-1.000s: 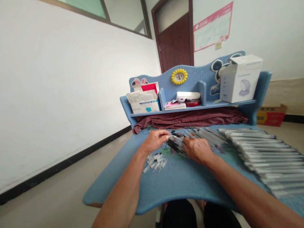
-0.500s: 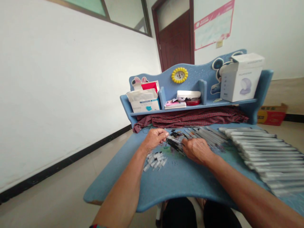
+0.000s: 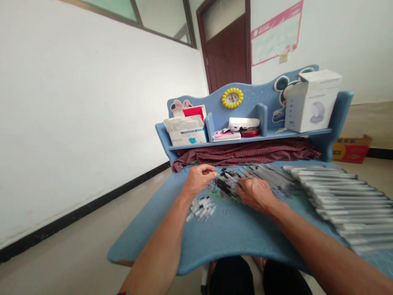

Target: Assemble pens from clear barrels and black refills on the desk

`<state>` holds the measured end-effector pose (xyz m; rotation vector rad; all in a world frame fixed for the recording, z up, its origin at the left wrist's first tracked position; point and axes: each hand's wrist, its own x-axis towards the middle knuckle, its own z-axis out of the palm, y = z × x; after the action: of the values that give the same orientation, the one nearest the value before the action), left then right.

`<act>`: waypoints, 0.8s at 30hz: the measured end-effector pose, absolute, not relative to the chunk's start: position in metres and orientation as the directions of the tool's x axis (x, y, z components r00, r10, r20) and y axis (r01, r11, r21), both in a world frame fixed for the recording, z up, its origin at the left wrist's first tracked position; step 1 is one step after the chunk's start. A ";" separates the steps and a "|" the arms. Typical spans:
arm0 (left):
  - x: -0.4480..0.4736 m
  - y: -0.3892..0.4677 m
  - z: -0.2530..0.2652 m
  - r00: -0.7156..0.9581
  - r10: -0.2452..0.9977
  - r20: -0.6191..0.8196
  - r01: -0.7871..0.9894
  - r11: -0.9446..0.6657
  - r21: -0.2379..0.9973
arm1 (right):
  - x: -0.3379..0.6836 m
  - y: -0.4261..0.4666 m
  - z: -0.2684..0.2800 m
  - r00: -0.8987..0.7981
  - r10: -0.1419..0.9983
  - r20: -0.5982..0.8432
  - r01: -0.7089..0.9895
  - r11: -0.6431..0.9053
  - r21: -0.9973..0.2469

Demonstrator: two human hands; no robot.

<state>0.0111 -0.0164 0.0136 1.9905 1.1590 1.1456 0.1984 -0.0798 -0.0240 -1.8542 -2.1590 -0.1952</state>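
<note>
My right hand (image 3: 257, 191) is closed on a slim pen (image 3: 231, 177), whose pointed end sticks out toward the upper left. Close to that tip is my left hand (image 3: 200, 178), thumb and fingertips pinched together; whatever they hold, if anything, is too small to make out. Dark pen refills (image 3: 225, 188) lie in a bundle between the hands. Beyond them sit small black pieces (image 3: 225, 169) and a row of clear pen barrels (image 3: 270, 175). Several whitish pen caps (image 3: 201, 208) form a loose pile below my left hand.
A large stack of pens (image 3: 344, 200) covers the right of the blue desk (image 3: 227, 239). A checked cloth (image 3: 245, 151) lies under the shelf, which carries a mask box (image 3: 188, 133), a red round tin (image 3: 249, 132) and a tall white box (image 3: 310, 102).
The pen tip, previously at my left fingertips, is now apart from them. My right hand has shifted slightly right with the pen; my left hand has barely moved.
</note>
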 end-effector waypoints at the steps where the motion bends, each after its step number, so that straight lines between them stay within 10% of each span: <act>1: 0.013 -0.017 0.013 0.275 0.870 0.409 0.413 -0.491 0.767 | 0.198 -0.080 -0.023 -0.121 0.944 0.307 0.979 0.165 -0.120; 11: 0.031 -0.030 0.008 0.253 0.966 0.051 -0.233 0.010 0.972 | 0.191 -0.081 -0.024 -0.166 0.929 0.331 0.785 0.327 -0.527; 24: 0.028 -0.033 0.009 0.447 0.895 -0.010 -0.173 0.097 0.980 | 0.191 -0.080 -0.027 -0.158 0.921 0.357 0.685 0.362 -0.632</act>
<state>0.0280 -0.0326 0.0086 1.2140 0.7608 0.9156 0.1913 -0.0801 -0.0268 -1.3935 -1.9158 0.4230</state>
